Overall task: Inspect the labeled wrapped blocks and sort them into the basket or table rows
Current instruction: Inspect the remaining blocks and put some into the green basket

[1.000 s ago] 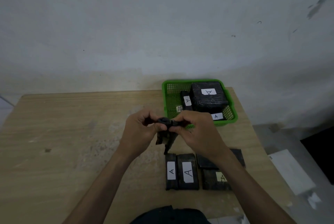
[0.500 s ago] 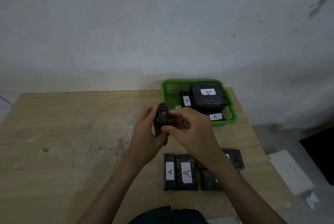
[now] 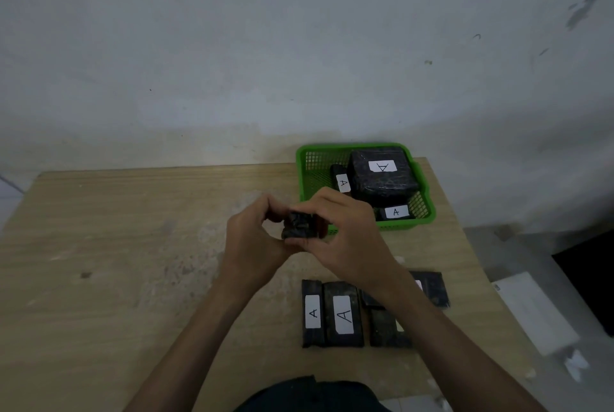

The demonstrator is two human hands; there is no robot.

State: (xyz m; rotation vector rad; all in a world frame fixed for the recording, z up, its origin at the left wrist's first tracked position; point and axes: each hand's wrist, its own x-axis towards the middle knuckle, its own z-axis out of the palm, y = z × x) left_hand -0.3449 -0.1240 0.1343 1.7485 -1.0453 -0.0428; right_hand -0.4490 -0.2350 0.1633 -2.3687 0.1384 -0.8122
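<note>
- Nearest the person, well on the near side of the green basket (image 3: 352,146), a row of wrapped blocks lies flat on the table: a narrow block (image 3: 312,312) and a wider block (image 3: 343,314) side by side and touching, each with a white "A" label face up; two more blocks (image 3: 387,332) to their right are partly hidden under the right forearm, so their labels cannot be read
- Just in front of the basket's near left corner, above the table, the left hand (image 3: 252,239) and right hand (image 3: 345,235) hold a small wrapped block (image 3: 299,225) between them, fingers and thumbs of both curled round it; no label shows on the face turned to the camera
- This looks like the inspection step: the next move likely calls for turning the block until its label can be read, then choosing basket or row
- Inside the basket sit a large block (image 3: 382,179) with an "A" label on top, a slim block (image 3: 342,179) to its left, and another labelled block (image 3: 395,211) at the near wall
- The table (image 3: 133,245) is pale wood, scuffed and stained left of the basket
- Behind the basket rises a bare, marked wall (image 3: 299,46); to the basket's right and lower down, the floor holds a white sheet (image 3: 531,312)
</note>
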